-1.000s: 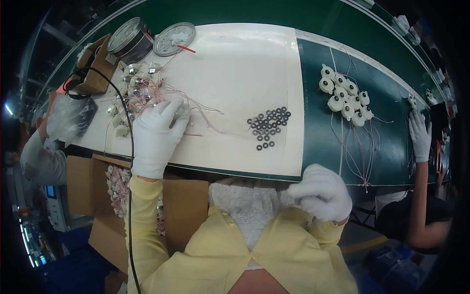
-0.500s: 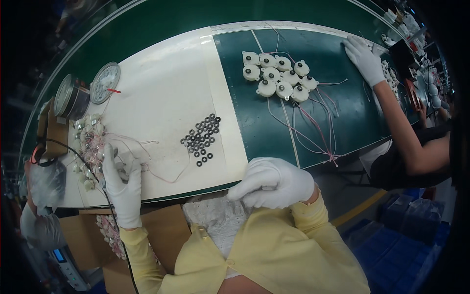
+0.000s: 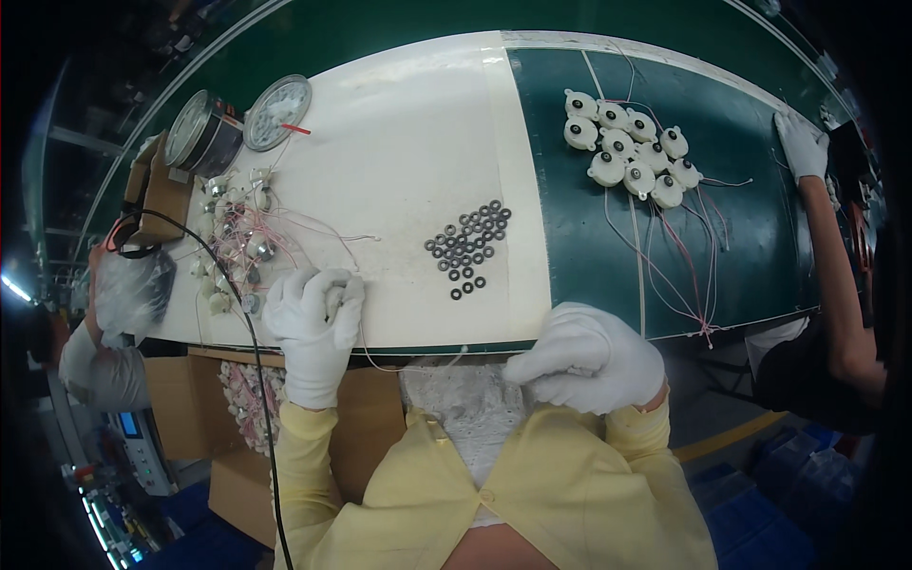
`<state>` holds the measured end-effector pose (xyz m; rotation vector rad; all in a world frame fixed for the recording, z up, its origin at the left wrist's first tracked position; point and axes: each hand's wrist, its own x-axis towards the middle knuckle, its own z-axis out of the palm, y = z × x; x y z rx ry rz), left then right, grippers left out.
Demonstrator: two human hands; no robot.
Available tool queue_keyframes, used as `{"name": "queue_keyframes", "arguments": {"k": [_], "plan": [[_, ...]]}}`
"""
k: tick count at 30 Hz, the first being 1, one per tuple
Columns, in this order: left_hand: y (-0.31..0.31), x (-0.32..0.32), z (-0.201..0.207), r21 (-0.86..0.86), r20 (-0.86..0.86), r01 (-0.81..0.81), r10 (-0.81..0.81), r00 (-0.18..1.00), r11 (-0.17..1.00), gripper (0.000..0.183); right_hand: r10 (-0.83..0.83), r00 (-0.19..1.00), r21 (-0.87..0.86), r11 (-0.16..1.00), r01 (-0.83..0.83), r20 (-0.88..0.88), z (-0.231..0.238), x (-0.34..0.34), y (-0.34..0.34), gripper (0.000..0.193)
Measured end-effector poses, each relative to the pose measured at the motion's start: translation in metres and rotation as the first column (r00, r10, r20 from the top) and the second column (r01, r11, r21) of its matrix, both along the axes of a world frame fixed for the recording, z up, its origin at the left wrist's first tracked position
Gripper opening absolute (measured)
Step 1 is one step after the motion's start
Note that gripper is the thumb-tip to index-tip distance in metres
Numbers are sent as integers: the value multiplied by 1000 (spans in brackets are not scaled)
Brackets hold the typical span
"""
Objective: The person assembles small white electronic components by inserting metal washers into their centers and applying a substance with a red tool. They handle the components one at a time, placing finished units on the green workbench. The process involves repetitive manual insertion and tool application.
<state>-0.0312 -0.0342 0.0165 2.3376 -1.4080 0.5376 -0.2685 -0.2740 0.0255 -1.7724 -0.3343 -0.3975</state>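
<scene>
My left hand (image 3: pixel 318 323), in a white glove, is closed at the near edge of the table, beside a pile of small wired motors (image 3: pixel 249 223). A thin pale wire trails from its fingers to a small connector near the table edge; the motor it seems to belong to is hidden in the glove. Curled closed over the front edge is my right hand (image 3: pixel 594 359), also gloved; whatever lies inside its fingers cannot be seen. Between and beyond the hands lie several small black rings (image 3: pixel 467 245). Round white motors with black centres (image 3: pixel 619 142) sit grouped on the green mat.
A tin (image 3: pixel 204 135) and a round lid (image 3: pixel 278 112) with white stuff stand at the far left, near a cardboard box (image 3: pixel 157 195). A black cable (image 3: pixel 249 323) crosses by my left arm. An open carton (image 3: pixel 185 408) sits below the table. Another person's gloved hand (image 3: pixel 801 147) rests at the right.
My left hand has drawn back from the motor pile with a wire trailing from it, its fingers now curled. The view has swung left. My right hand stays closed near the edge.
</scene>
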Motion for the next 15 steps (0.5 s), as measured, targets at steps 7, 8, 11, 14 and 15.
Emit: {"name": "queue_keyframes", "arguments": {"k": [7,8,11,14,15], "plan": [[11,12,26,-625,-106,-90,30,994,776,18,18,1000,41,999,-19,8,-2,1,0,24],[17,9,38,-715,-200,-142,-6,980,685,19,36,999,64,997,-37,15,-1,2,1,24],[9,-6,81,-556,-532,-367,19,846,746,24,64,998,98,993,-65,15,-4,3,1,26],[-1,-7,91,-458,-602,-206,-131,788,865,24,76,996,93,992,-79,41,-10,2,2,32],[-11,-13,93,-408,-665,-178,-158,730,896,24,55,996,80,995,-61,68,-10,3,2,32]]}}
